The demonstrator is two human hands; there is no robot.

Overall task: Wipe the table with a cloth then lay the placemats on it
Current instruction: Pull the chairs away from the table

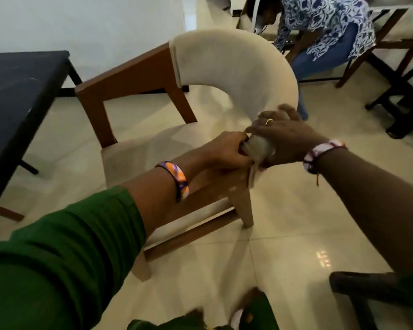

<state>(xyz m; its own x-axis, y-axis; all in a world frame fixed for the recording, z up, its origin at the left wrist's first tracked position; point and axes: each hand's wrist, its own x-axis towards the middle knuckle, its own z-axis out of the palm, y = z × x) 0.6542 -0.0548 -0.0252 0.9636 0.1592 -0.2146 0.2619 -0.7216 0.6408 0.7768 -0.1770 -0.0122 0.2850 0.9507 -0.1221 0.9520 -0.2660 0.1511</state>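
Observation:
A greyish cloth point(258, 148) is bunched up between both hands, above the near arm of a cream upholstered chair point(236, 67). My left hand point(224, 151) grips the cloth's left side with its fingers curled in. Over the top and right side of the cloth lies my right hand point(284, 136), which wears a ring. A strip of the cloth hangs down below the hands. The black table point(14, 91) stands at the left, apart from both hands. No placemats are in view.
The chair has a wooden frame point(134, 75) and stands on a glossy tiled floor point(284, 246). A person in a blue patterned top point(324, 25) bends over at the back right among dark wooden chairs point(401, 51). Another dark chair point(362, 289) sits at the lower right.

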